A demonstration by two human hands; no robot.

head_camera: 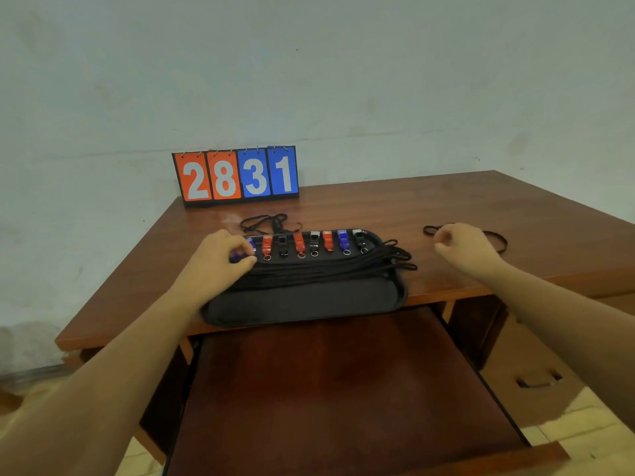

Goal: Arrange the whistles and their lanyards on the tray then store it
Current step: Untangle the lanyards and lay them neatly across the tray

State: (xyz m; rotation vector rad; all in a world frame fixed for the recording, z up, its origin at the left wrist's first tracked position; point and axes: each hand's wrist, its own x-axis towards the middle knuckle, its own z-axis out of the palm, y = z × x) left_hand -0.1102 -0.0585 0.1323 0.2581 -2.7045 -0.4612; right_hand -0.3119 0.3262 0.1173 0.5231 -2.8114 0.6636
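While gripped by the left hand (223, 257), blue whistle (236, 258) at left end of tray (302, 304) on table's (446, 201) near edge. Rightward, whistles (300, 244) lined along far side, lanyards (326, 267) bundled nearer. Far right, right hand (462, 247) curled over loose lanyard (499, 242); holding or not, cannot tell.

The brown desk (446, 207) holds a dark tray (302, 304) in the middle, number cards (237, 175) upper left, a black cord (263, 221) just above the tray, another cord (498, 240) at the right.
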